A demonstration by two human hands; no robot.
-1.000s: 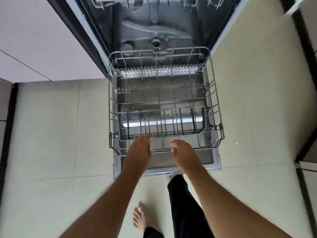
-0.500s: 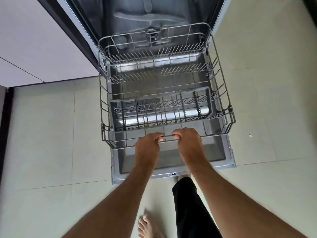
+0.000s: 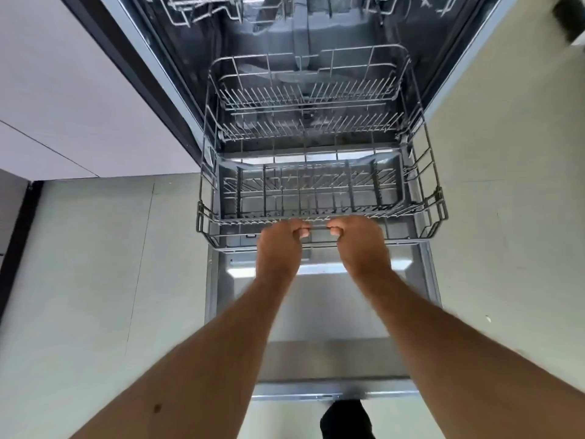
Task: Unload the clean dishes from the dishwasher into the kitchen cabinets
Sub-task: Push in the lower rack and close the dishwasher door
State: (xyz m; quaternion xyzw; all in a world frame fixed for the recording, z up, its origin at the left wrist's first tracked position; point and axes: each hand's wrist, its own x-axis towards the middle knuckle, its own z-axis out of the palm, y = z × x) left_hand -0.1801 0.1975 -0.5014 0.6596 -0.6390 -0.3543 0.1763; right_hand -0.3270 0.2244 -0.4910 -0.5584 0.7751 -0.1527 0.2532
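The left hand (image 3: 278, 245) and the right hand (image 3: 361, 242) are side by side, each grip curled tight around the front bar of the lower dish rack (image 3: 316, 198); the wire rack holds no dishes and sits half over the open dishwasher door (image 3: 332, 312); beside it is the tiled floor (image 3: 110, 280).
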